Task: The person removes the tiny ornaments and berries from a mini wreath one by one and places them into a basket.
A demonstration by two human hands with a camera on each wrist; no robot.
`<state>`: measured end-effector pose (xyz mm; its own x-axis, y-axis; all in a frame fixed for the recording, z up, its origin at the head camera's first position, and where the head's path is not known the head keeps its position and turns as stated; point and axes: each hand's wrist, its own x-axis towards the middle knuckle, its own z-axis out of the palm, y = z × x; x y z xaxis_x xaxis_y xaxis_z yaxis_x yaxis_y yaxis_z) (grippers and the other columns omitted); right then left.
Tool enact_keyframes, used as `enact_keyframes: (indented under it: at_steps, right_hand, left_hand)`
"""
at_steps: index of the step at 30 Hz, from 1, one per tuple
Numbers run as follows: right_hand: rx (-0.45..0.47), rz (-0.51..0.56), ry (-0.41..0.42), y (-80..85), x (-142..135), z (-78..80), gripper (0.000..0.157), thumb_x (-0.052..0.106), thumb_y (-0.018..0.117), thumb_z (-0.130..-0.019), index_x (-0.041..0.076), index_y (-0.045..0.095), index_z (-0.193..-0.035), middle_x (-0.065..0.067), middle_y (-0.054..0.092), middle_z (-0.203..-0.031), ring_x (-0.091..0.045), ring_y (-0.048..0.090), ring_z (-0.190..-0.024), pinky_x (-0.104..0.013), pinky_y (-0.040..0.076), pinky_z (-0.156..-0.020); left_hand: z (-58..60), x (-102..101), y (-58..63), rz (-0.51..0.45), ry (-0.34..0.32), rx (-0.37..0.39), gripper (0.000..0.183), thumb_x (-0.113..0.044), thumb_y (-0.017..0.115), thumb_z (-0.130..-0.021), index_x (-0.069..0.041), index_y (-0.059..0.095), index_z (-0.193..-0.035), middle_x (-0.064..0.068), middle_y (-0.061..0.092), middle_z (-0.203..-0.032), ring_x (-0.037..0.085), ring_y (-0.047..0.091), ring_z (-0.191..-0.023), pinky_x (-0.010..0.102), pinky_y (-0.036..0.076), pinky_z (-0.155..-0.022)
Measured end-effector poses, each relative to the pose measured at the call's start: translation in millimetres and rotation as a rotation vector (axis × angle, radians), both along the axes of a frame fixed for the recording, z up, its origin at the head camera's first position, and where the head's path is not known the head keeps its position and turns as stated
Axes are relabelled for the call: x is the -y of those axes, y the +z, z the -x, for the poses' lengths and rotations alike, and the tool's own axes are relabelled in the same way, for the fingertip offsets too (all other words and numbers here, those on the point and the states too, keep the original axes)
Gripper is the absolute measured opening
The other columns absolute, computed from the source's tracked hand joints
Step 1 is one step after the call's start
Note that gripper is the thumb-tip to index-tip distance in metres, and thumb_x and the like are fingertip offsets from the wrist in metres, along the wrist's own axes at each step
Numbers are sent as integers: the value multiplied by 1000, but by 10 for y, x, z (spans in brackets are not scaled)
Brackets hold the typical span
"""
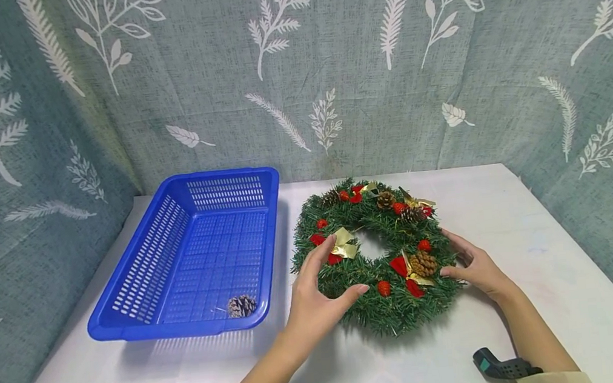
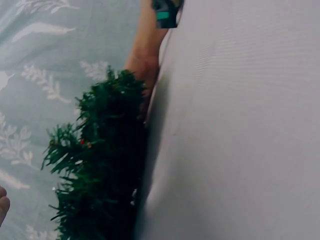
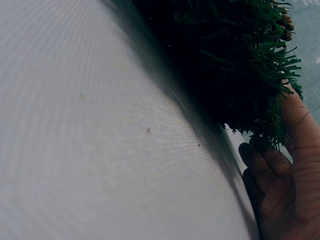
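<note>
A black wrist device sits behind the right hand, whose parted thumb and fingers touch the wreath, while the left hand spreads over its near-left side. Between both hands, that round ring lies flat on the desk, decorated face up, about equal every way across. Left of the left hand stands a blue basket, long axis running away, a pinecone in its near corner.
</note>
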<state>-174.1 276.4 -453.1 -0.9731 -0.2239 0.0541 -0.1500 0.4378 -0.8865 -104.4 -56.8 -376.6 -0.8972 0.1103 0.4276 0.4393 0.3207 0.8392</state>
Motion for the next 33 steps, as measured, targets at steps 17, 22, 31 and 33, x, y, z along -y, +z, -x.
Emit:
enact_keyframes:
  at_steps: [17, 22, 31, 33]
  right_hand:
    - [0, 0, -7, 24, 19, 0, 84, 7, 73, -81, -1, 23, -148, -33, 26, -147, -51, 24, -133, -65, 21, -106]
    - [-7, 16, 2, 32, 5, -11, 84, 6, 73, -81, -3, 23, -148, -32, 24, -148, -51, 23, -133, -65, 21, -106]
    - [6, 9, 8, -1, -10, 11, 83, 9, 72, -82, -1, 22, -148, -33, 25, -147, -51, 23, -134, -64, 21, -106]
    - [6, 8, 7, -10, -16, 15, 83, 10, 72, -83, -1, 22, -148, -33, 26, -147, -50, 24, -133, -63, 21, -106]
  left_hand:
    - [-13, -201, -86, 40, -79, -7, 75, -30, 80, -75, -19, 44, -140, -1, 50, -138, 19, 46, -127, 49, 41, -101]
    - [11, -283, -101, 52, -104, -15, 69, -31, 78, -77, -18, 46, -137, -2, 51, -137, 17, 47, -125, 46, 42, -101]
    - [46, -381, -150, 99, -135, 34, 66, -28, 78, -78, -15, 48, -135, -1, 52, -135, 18, 50, -123, 44, 44, -99]
    - [61, -395, -171, 109, -145, 29, 64, -28, 78, -78, -15, 50, -135, -1, 54, -133, 17, 51, -122, 43, 45, -99]
